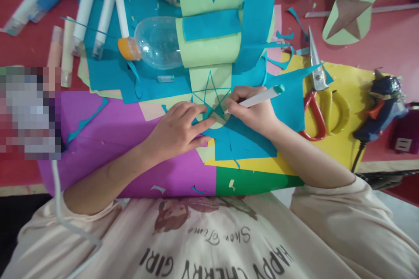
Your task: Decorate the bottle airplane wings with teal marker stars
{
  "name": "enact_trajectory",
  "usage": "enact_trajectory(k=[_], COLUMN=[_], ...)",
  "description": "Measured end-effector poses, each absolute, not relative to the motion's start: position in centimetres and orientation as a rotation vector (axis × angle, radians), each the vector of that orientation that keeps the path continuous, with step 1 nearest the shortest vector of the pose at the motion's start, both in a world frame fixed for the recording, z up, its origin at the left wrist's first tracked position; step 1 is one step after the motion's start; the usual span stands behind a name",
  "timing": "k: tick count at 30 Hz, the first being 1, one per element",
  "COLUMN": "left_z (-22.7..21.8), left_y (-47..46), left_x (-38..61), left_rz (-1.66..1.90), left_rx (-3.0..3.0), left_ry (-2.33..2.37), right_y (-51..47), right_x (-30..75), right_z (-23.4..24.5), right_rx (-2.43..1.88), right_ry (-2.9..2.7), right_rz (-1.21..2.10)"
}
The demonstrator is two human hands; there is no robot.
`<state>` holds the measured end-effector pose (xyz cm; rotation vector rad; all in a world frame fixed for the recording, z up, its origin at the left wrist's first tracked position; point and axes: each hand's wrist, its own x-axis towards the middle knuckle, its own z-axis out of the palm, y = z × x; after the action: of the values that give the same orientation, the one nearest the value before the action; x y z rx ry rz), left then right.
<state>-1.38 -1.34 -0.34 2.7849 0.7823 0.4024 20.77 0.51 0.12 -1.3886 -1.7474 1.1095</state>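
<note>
My right hand (pixel 250 109) grips a white marker (pixel 260 97) with a teal end, its tip down on a pale green paper wing (pixel 214 78). A star outline (pixel 211 91) in teal ink is drawn there, with part of its lower area coloured in. My left hand (pixel 183 128) lies with fingers spread over the star's lower left, pressing on the paper. The wing joins a clear plastic bottle (pixel 157 42) wrapped in pale green paper, with an orange cap (pixel 128 49) at its left end. A blue paper tail piece (pixel 258 26) stands at the bottle's right end.
Scissors (pixel 317 83) with red and yellow handles lie at right, beside a dark blue glue gun (pixel 382 109). Several markers (pixel 83 19) lie at upper left. Another paper piece with a brown star (pixel 348 15) is at upper right. Coloured sheets (pixel 131 170) and blue scraps cover the table.
</note>
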Motion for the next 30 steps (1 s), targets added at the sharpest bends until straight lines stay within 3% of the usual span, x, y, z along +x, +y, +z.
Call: enact_trajectory(k=[12, 30], left_z=[-0.34, -0.07], left_y=[-1.37, -1.18], left_x=[-1.41, -1.39], left_rz=[0.416, 0.476], left_rx=[2.782, 2.804], left_ry=[0.784, 0.760], right_y=[0.62, 0.63], right_x=[21.06, 21.32], right_z=[0.49, 0.46], right_rx=[-1.359, -1.218], right_ry=[-1.885, -1.496], right_rz=[1.197, 1.381])
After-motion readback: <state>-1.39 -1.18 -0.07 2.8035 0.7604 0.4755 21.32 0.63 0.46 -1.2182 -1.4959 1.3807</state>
